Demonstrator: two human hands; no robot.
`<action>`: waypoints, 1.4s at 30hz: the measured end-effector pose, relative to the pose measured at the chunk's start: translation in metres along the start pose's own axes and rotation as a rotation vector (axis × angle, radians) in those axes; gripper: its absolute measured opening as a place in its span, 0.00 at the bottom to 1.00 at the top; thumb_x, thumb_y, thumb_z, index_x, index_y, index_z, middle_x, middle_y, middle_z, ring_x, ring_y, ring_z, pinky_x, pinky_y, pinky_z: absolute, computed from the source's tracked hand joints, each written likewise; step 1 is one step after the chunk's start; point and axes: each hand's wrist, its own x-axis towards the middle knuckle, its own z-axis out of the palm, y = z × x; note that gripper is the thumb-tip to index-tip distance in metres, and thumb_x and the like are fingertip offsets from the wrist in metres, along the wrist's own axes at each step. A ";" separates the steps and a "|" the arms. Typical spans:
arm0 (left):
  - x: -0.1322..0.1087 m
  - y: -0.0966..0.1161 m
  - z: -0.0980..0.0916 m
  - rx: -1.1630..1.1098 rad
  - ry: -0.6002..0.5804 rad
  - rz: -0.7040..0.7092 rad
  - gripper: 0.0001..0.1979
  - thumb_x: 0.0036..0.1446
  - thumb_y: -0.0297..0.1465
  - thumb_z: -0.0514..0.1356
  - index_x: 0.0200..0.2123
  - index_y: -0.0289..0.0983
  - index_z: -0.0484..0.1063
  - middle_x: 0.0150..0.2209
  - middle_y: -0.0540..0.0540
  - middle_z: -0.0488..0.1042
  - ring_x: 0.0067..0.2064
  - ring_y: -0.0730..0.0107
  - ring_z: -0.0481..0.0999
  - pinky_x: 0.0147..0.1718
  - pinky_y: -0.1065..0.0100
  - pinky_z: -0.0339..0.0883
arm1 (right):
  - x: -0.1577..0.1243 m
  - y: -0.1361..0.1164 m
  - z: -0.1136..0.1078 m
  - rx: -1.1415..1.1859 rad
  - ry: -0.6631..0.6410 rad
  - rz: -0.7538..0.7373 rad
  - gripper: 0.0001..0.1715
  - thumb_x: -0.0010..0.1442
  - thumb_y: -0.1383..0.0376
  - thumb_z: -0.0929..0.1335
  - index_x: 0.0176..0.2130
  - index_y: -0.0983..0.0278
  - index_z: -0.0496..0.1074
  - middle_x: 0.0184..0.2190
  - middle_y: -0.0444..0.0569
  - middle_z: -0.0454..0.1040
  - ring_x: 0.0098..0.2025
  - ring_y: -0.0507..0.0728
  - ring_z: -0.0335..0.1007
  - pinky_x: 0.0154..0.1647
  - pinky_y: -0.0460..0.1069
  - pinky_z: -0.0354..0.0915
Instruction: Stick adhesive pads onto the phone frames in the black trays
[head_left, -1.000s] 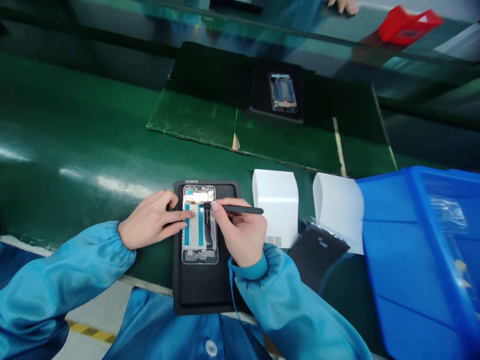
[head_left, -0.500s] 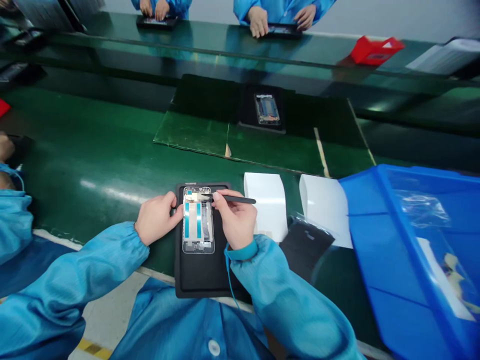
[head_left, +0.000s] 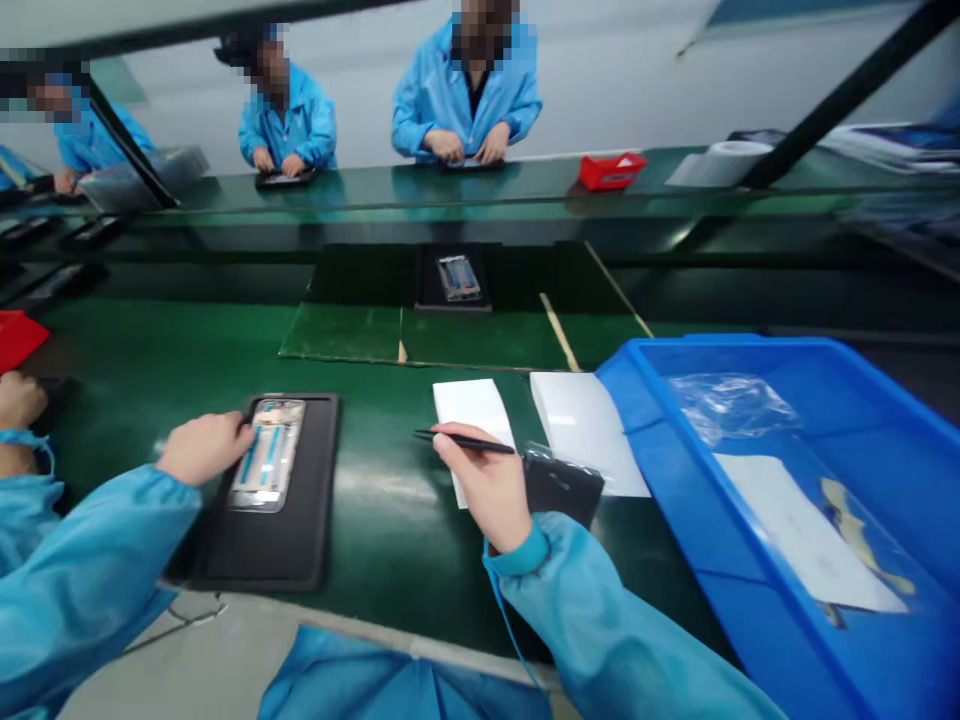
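Note:
My left hand (head_left: 206, 447) is closed at the left edge of a black tray (head_left: 262, 550), its fingertips by the phone's side. In the tray's upper part lies an opened phone (head_left: 270, 455), with blue strips across its bare inside. My right hand (head_left: 487, 490) holds dark tweezers (head_left: 472, 441) in a pinch, their tips pointing left into free air. It hovers over the green bench, in front of a white sheet (head_left: 472, 400). A black sheet in a clear bag (head_left: 562, 487) lies just right of this hand.
A blue bin (head_left: 675, 540) with plastic film and paper stands at the right. Another white sheet (head_left: 577, 420) curls beside it. Further back, a second phone (head_left: 459, 278) rests on a black tray. Co-workers sit across the bench; one person's hand (head_left: 21, 400) shows at far left.
The tray and phone have shifted left along the bench with my left hand. My right hand has drawn the tweezers off the phone to the right. The view has tilted up.

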 end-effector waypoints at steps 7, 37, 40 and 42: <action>0.051 -0.003 -0.063 0.036 0.469 -0.163 0.22 0.64 0.41 0.46 0.52 0.33 0.64 0.52 0.29 0.72 0.48 0.42 0.76 0.40 0.52 0.69 | -0.008 0.016 -0.006 0.002 -0.048 -0.186 0.06 0.61 0.63 0.71 0.37 0.62 0.80 0.35 0.51 0.77 0.37 0.57 0.75 0.36 0.50 0.72; 0.137 0.157 -0.065 -1.208 0.364 0.025 0.20 0.63 0.28 0.54 0.57 0.40 0.54 0.36 0.49 0.75 0.30 0.76 0.78 0.30 0.75 0.73 | -0.009 0.029 -0.004 -0.074 -0.042 -0.309 0.06 0.63 0.65 0.70 0.37 0.61 0.79 0.32 0.49 0.76 0.31 0.55 0.73 0.30 0.49 0.71; 0.131 0.116 -0.056 -1.378 0.332 0.002 0.32 0.62 0.24 0.54 0.64 0.43 0.43 0.40 0.47 0.75 0.29 0.77 0.77 0.31 0.72 0.75 | -0.009 0.029 -0.006 -0.115 -0.037 -0.336 0.05 0.62 0.65 0.71 0.38 0.61 0.79 0.33 0.50 0.76 0.33 0.57 0.75 0.31 0.50 0.72; 0.125 0.088 -0.054 -1.449 0.294 -0.007 0.34 0.61 0.24 0.55 0.66 0.40 0.42 0.39 0.45 0.76 0.29 0.75 0.77 0.31 0.70 0.75 | -0.009 0.028 -0.008 -0.134 -0.025 -0.373 0.04 0.61 0.66 0.71 0.38 0.60 0.79 0.33 0.49 0.76 0.34 0.58 0.75 0.32 0.51 0.72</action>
